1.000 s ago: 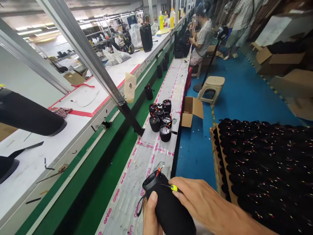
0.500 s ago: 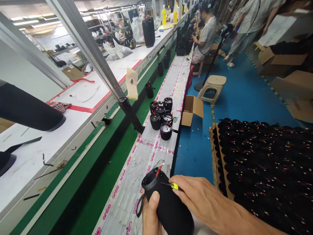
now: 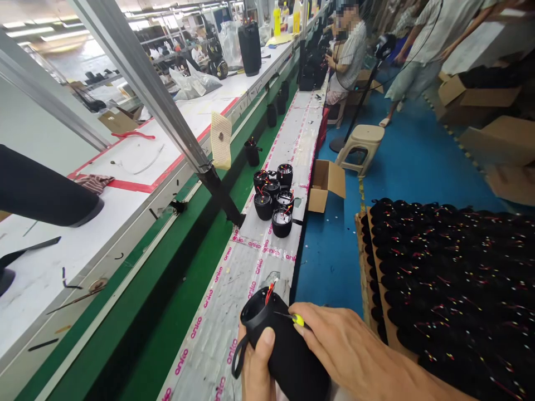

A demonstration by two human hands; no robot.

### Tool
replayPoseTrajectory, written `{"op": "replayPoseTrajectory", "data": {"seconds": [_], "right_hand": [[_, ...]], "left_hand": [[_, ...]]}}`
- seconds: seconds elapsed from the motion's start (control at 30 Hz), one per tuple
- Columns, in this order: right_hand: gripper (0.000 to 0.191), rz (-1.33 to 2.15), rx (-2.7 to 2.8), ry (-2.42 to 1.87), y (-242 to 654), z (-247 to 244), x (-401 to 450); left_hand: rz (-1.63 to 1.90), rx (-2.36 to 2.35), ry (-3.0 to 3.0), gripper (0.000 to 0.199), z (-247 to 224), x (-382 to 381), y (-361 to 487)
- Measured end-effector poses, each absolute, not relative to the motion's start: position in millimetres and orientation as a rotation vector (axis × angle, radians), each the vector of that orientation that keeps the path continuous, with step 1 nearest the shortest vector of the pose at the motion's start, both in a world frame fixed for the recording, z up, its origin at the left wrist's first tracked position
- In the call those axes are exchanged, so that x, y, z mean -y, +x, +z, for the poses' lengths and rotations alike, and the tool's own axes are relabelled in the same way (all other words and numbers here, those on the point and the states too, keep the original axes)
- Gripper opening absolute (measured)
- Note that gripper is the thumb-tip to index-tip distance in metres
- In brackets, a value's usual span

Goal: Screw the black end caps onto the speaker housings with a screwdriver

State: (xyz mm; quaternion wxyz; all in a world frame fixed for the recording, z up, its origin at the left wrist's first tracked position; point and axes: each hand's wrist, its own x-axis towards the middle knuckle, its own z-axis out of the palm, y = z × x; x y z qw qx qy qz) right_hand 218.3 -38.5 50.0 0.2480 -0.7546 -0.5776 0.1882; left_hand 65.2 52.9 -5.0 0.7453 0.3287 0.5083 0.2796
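A black fabric-covered cylinder (image 3: pixel 292 356) is tilted at the bottom centre, its open end up and to the left. Red wires (image 3: pixel 270 292) stick out of that opening, and a black strap loop hangs from its left side. My left hand (image 3: pixel 258 362) is wrapped round the cylinder from the left, thumb on its front. In my right hand (image 3: pixel 334 340) is a thin tool with a yellow-green handle (image 3: pixel 298 319). The tool's narrow metal tip touches or lies very near the fabric just below the rim.
Several short black cylinders with wires (image 3: pixel 282 223) stand on the narrow bench (image 3: pixel 217 312) ahead. Rows of black cylinders (image 3: pixel 451 278) fill the right. A cardboard box (image 3: pixel 320 195), a stool (image 3: pixel 363 142) and a metal post (image 3: pixel 146 89) are nearby. Two people are further back.
The view has shifted slightly. In the background, the standing person's legs have changed position. Both hands keep their grips, and the tool stays near the rim.
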Motion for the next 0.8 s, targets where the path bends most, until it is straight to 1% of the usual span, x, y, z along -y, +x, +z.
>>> {"op": "replayPoseTrajectory", "data": {"seconds": [0.13, 0.27, 0.47, 0.6, 0.67, 0.8], "right_hand": [[0.017, 0.484, 1.661, -2.156, 212.2, 50.0, 38.3], [0.015, 0.488, 1.711, -2.214, 206.5, 38.2, 41.8], [0.017, 0.429, 1.745, -2.219, 199.1, 14.9, 48.9], [0.015, 0.445, 1.86, -2.171, 207.2, 14.1, 51.8], [0.017, 0.421, 1.942, -2.134, 211.8, 18.1, 52.8], [0.027, 0.274, 2.022, -2.167, 211.2, 29.6, 54.5]], "left_hand": [[0.62, -1.162, 0.788, 0.08, -3.8, -54.2, 61.5], [0.676, -1.184, 0.834, 0.079, -5.7, -52.2, 58.2], [0.672, -1.265, 1.074, 0.074, -5.2, -49.3, 55.6], [0.675, -1.281, 1.096, 0.074, 0.4, -49.6, 57.0], [0.658, -1.279, 1.12, 0.071, 3.0, -49.8, 57.9], [0.671, -1.254, 1.112, 0.066, 3.3, -51.4, 57.9]]}}
